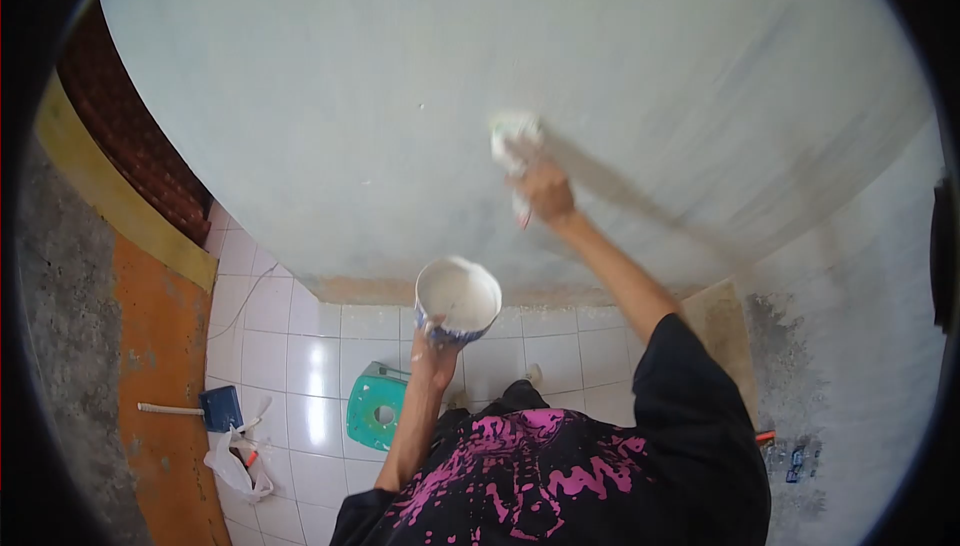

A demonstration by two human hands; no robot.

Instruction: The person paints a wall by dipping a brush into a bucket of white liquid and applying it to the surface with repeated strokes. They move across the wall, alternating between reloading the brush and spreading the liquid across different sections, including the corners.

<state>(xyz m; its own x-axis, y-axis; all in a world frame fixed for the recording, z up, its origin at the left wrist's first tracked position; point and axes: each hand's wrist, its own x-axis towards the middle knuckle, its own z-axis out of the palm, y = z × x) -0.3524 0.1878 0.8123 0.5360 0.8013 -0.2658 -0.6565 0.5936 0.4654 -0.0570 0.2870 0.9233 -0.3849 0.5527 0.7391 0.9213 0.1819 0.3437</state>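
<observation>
1. evidently, the right hand (547, 189) has its fingers wrapped around a wide white brush (514, 134), held up at the pale grey wall (320, 66).
2. the left hand (436, 354) grasps a round blue-and-white tub (472, 335) of whitish liquid (458, 293), above the white tiled floor (265, 304).

The right hand (543, 184), above and right of the round white tub with blue print (470, 332), is blurred; its fingers cover part of the white brush-like tool (514, 131), whose exact type is unclear. The tub conceals part of the left hand (436, 342). Below left of the tub, the left forearm (418, 416) obscures one side of the green plastic stool (370, 411). Farther left and lower, the white plastic bag's (232, 472) contents are indistinct. Far right of the tub, a dark upright object (942, 266) is cut off by the view's edge.
</observation>
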